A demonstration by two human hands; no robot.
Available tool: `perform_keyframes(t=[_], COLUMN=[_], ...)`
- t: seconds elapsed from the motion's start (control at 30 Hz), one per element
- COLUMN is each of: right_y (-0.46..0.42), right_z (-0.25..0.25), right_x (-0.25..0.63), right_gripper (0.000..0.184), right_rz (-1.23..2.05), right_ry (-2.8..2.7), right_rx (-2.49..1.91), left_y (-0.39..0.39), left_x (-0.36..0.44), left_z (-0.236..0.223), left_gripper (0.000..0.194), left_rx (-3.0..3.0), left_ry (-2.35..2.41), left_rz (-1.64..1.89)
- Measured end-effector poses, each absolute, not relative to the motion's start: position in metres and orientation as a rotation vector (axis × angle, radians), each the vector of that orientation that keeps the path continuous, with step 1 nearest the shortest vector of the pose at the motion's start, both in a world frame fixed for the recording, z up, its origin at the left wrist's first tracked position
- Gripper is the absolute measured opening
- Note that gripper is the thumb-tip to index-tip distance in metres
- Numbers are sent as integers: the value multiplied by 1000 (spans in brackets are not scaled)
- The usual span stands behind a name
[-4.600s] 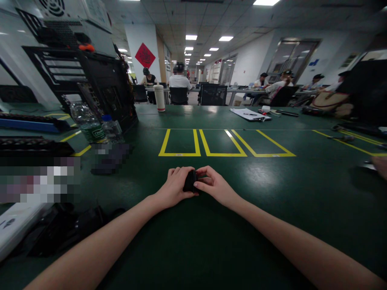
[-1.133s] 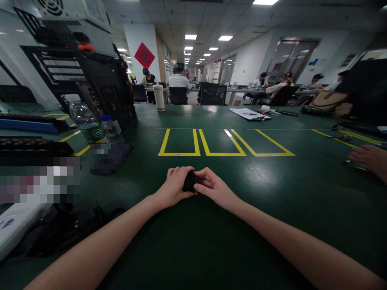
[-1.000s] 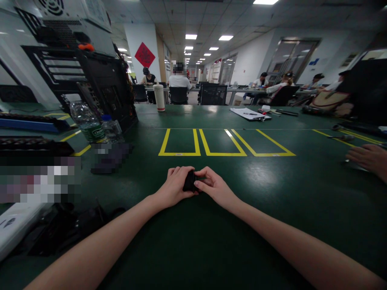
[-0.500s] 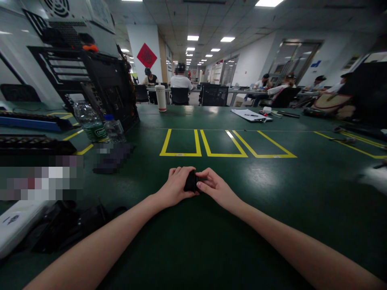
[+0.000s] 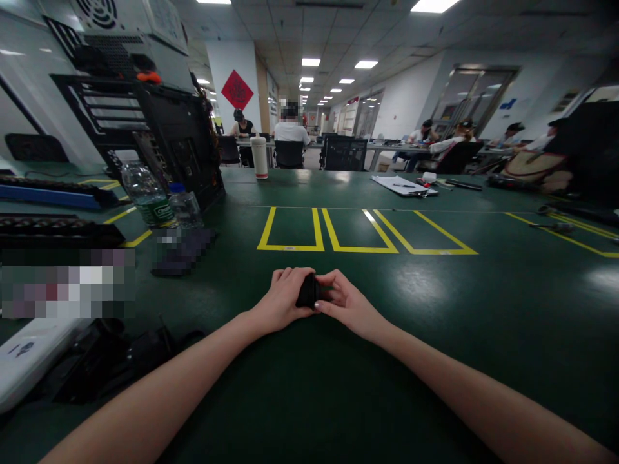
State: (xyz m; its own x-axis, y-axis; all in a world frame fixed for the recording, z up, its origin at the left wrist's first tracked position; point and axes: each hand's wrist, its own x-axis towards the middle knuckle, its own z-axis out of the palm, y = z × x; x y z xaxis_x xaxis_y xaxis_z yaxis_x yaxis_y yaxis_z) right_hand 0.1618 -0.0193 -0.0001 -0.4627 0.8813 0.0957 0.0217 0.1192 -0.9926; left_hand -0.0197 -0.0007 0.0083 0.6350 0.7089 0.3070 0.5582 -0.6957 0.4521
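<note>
A small black rounded object (image 5: 306, 292), its exact kind unclear, sits between my two hands just above the green table. My left hand (image 5: 285, 296) is wrapped over it from the left, fingers on top and thumb along the lower edge. From the right, my right hand (image 5: 345, 301) reaches its rimmed side, the thumb at the bottom and the fingertips near the top. Much of the object lies behind the left fingers. Yellow tape outlines (image 5: 289, 248) mark the table beyond the hands.
On the left stand a black computer case (image 5: 181, 142), plastic bottles (image 5: 145, 193) and a white box (image 5: 43, 345) beside black straps. A white cup (image 5: 260, 158) and a clipboard (image 5: 403, 186) lie farther back. Tools (image 5: 554, 227) rest at right. Several people sit beyond.
My right thumb and fingers have shifted on the object's right side and spread farther apart, with the thumb lower. My left hand keeps its hold. The view has moved slightly.
</note>
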Motion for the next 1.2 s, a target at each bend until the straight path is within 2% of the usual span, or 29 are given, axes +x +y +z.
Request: perform_keyframes(t=[0.2, 0.37, 0.6, 0.8, 1.03, 1.2], right_y=[-18, -16, -18, -16, -15, -17], right_z=[-4, -4, -2, -5, -2, 0], right_x=[159, 158, 161, 159, 161, 163], right_gripper=[18, 28, 29, 17, 29, 31], right_rz=[1410, 1381, 1390, 1404, 1380, 1454], right_ry=[-1599, -1623, -1690, -1624, -1663, -1667], right_rx=[-904, -977, -899, -905, -970, -872], left_y=[5, 2, 1, 2, 6, 5], left_x=[-17, -18, -19, -19, -16, -17], left_z=[-1, 5, 5, 3, -6, -2], left_gripper=[59, 56, 55, 55, 58, 57], left_rx=[2561, 2555, 2556, 2559, 2575, 2586], left_ry=[1069, 1020, 1023, 1014, 1044, 1053], left_rz=[750, 684, 700, 703, 755, 734])
